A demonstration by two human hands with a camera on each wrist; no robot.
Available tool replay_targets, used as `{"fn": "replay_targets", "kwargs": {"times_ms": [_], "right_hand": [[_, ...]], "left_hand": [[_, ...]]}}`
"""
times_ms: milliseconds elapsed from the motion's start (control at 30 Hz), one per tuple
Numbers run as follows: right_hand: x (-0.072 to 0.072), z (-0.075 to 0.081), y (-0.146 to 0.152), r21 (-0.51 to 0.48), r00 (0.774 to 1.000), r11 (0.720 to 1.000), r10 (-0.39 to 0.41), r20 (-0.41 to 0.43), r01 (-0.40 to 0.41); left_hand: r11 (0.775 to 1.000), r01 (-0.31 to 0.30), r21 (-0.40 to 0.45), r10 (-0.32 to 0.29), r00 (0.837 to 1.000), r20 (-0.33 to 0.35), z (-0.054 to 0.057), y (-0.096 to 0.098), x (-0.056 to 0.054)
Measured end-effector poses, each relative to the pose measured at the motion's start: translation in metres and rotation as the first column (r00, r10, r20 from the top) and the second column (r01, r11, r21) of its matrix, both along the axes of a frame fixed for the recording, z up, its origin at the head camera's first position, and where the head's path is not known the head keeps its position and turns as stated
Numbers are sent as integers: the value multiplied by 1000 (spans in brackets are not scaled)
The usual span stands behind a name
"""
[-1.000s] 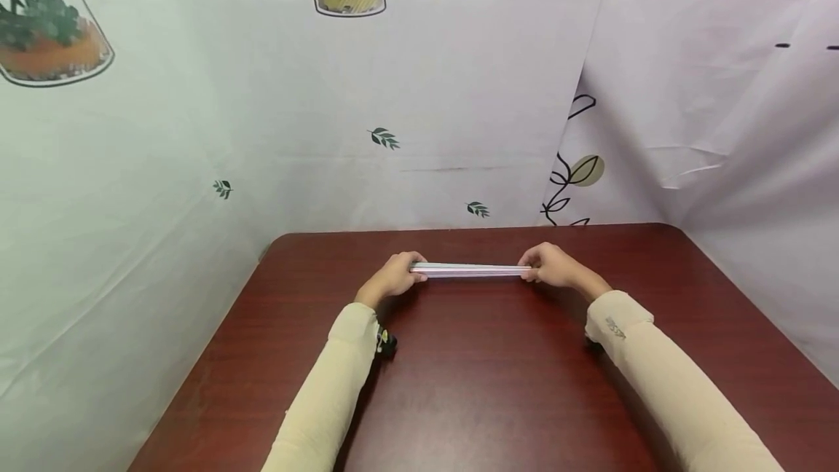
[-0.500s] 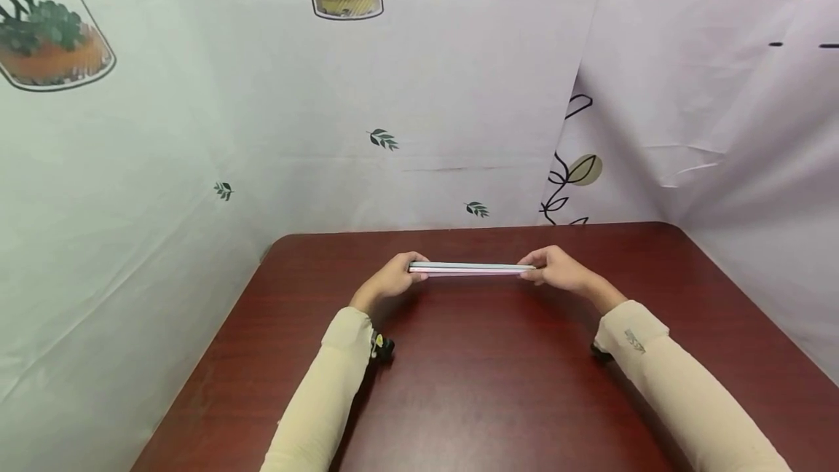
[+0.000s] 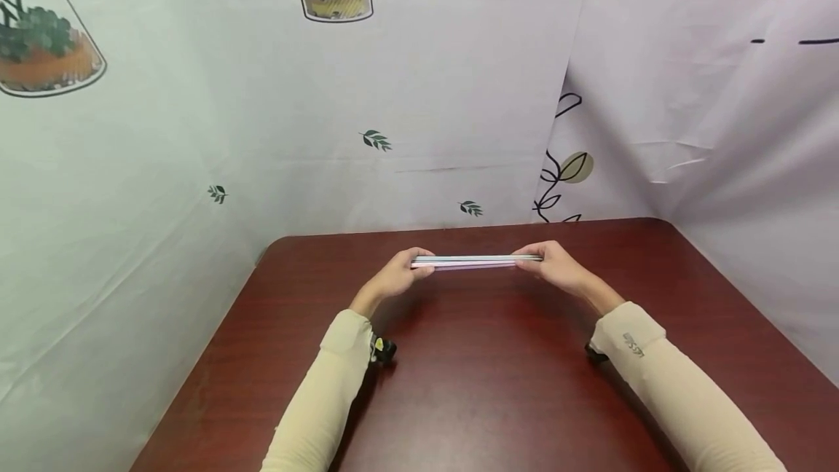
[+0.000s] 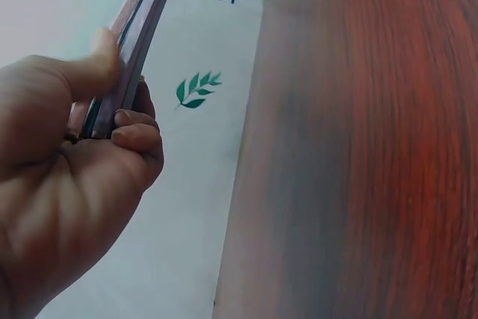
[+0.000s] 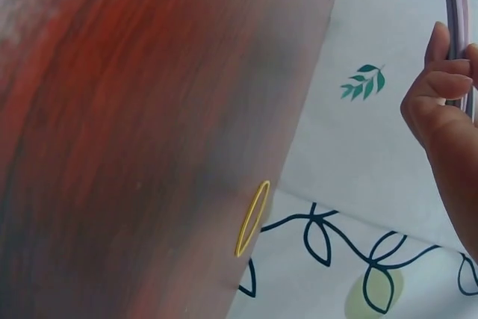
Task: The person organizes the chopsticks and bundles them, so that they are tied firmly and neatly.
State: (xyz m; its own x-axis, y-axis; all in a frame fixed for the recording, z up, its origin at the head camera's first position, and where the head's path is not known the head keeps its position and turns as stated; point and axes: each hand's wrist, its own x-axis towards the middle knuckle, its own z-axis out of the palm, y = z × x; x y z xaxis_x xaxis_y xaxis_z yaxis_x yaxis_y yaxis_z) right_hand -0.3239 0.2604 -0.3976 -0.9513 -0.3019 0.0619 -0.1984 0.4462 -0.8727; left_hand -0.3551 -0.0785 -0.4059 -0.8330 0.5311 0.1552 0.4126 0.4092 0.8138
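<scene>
"At the layered bundle's nine o'clock end, what's the left hand doing?"

"Pinching it, thumb on one side, fingers curled round the other and partly hidden behind it."

"And at three o'clock?"

"The right hand pinches that end; its own wrist view cuts this hand off at three o'clock."

"How many layers?"

"Can't tell. Edge-on they run together, white and pinkish, nearly level over the far part of the table."

"Farther out?"

"The left sleeve runs toward seven, the right sleeve toward five, both cropped. Toward twelve hangs a printed cloth. Near six in the right wrist view, a yellow loop, hard to identify, shows by the table edge."
</scene>
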Motion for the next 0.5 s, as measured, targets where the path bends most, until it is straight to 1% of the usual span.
{"fn": "replay_targets", "kwargs": {"times_ms": [100,167,233,300,400,433,500], "right_hand": [[1,0,0,-32,1000,999,1,8,-1],[2,0,1,-52,1000,999,2,7,-2],[2,0,1,-70,1000,997,12,-4,-12],[2,0,1,-75,1000,997,15,-22,-16],[1,0,2,-78,999,997,22,-39,-25],[1,1,2,-75,999,997,24,-40,-27],[0,1,3,-72,999,997,20,-42,-23]], "left_hand": [[1000,-10,30,11,1000,-3,2,1,2],[998,-40,48,41,999,-11,4,3,3],[993,-87,80,88,996,-10,5,5,3],[982,-138,125,139,990,1,6,7,3],[958,-193,213,192,981,25,5,11,4],[951,-202,236,200,979,34,8,12,7],[939,-214,270,209,977,49,8,12,7]]}}
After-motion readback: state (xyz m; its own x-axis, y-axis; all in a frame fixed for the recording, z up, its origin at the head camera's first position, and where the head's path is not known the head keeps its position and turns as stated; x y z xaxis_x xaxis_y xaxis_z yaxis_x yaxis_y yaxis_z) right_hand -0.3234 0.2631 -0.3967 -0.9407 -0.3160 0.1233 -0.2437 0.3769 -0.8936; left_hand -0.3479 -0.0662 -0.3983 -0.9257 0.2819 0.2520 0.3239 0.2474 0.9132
